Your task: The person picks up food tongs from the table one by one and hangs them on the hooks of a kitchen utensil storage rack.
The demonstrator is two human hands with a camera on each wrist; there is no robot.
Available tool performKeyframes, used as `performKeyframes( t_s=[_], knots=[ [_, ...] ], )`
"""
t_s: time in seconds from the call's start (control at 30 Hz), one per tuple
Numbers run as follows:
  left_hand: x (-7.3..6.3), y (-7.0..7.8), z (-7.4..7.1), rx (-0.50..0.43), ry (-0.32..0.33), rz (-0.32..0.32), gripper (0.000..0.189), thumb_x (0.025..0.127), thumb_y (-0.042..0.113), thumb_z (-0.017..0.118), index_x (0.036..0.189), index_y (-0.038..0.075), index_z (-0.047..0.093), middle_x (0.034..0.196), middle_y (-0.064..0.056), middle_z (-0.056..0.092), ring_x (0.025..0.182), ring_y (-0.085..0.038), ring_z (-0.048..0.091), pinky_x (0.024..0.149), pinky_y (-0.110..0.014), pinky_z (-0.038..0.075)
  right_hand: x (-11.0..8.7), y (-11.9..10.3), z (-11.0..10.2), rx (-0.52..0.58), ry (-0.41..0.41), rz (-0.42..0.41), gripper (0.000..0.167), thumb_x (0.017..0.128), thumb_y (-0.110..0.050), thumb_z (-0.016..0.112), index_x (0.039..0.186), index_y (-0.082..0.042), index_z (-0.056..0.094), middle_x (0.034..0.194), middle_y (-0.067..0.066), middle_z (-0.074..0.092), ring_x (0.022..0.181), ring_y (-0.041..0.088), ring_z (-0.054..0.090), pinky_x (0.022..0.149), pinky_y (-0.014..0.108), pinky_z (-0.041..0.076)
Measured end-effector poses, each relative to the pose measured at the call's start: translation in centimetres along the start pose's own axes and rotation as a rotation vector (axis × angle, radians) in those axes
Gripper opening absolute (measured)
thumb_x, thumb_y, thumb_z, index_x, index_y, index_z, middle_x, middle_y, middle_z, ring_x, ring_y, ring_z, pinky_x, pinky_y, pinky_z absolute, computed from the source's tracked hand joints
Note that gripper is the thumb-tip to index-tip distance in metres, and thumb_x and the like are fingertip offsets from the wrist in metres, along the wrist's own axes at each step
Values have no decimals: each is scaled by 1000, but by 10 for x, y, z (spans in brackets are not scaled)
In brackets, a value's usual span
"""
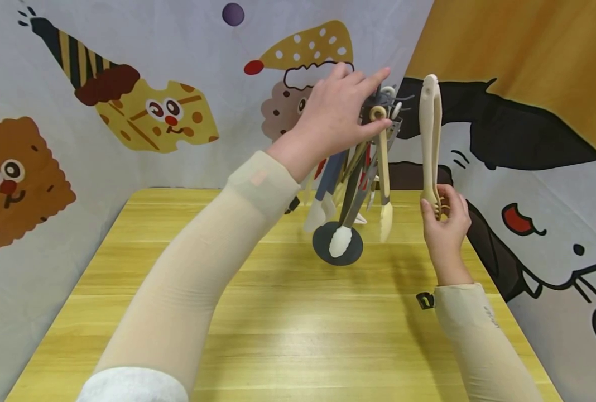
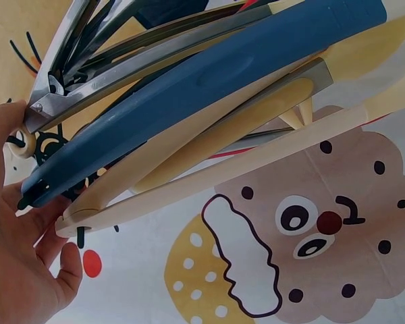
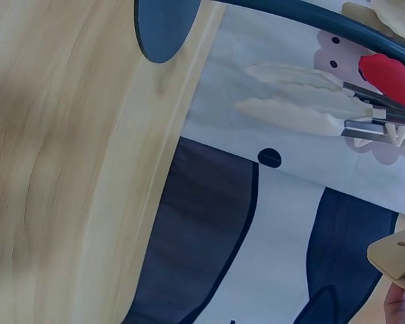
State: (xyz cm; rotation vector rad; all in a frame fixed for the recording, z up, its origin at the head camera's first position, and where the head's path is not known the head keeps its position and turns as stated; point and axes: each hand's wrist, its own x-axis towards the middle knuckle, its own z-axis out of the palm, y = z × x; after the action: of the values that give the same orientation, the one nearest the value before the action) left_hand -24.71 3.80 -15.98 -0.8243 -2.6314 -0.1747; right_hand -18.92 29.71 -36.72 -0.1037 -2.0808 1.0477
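My left hand [image 1: 338, 109] reaches over the top of a dark hanging stand, its thumb and forefinger stretched out and spread. In the left wrist view its fingers lie against the hook ends of the hanging tongs, among them blue tongs [image 2: 209, 88]. Several tongs with metal, blue and beige handles hang from the stand's hooks [image 1: 390, 100]; its round dark base [image 1: 320, 245] is on the table. My right hand [image 1: 446, 223] pinches beige tongs [image 1: 430, 134] upright by their lower, slotted end, right of the stand. The right wrist view catches only that slotted end [image 3: 398, 260] and some fingertips.
The wooden table [image 1: 298, 335] runs back to a cloth backdrop printed with cartoon figures [image 1: 162, 117]. Pale-tipped tongs [image 3: 297, 118] hang near the stand's dark pole [image 3: 310, 13]. A small black clip [image 1: 425, 300] sits at the right sleeve cuff.
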Motion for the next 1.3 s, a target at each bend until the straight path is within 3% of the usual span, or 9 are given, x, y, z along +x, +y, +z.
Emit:
performKeyframes(
  t_s=[0.17,0.37,0.43,1.3],
  knots=[
    [1,1,1,6,0,0,78,87,69,40,152,32,16,135,8,51,118,-16,40,88,-32,41,-2,-1,1,1,14,-34,28,86,-16,69,113,-9,65,98,-22,48,84,0,47,66,14,38],
    [1,1,1,13,9,-2,77,87,69,39,152,32,17,135,8,51,119,-16,40,88,-33,41,-2,-3,1,-7,31,-72,28,86,-14,69,113,-7,65,102,7,57,83,-2,44,65,13,37],
    [1,2,1,16,10,-2,77,88,69,39,152,32,17,135,7,51,119,-16,40,89,-33,41,-3,-4,2,-13,37,-73,28,86,-15,68,113,-7,65,104,11,57,83,-2,44,66,13,37],
    [0,4,2,23,22,-10,78,87,69,40,152,31,17,137,8,49,119,-16,41,90,-32,41,-2,-7,7,-18,59,-49,27,87,-16,67,113,-8,64,106,13,55,85,-1,43,70,15,36]
  ],
)
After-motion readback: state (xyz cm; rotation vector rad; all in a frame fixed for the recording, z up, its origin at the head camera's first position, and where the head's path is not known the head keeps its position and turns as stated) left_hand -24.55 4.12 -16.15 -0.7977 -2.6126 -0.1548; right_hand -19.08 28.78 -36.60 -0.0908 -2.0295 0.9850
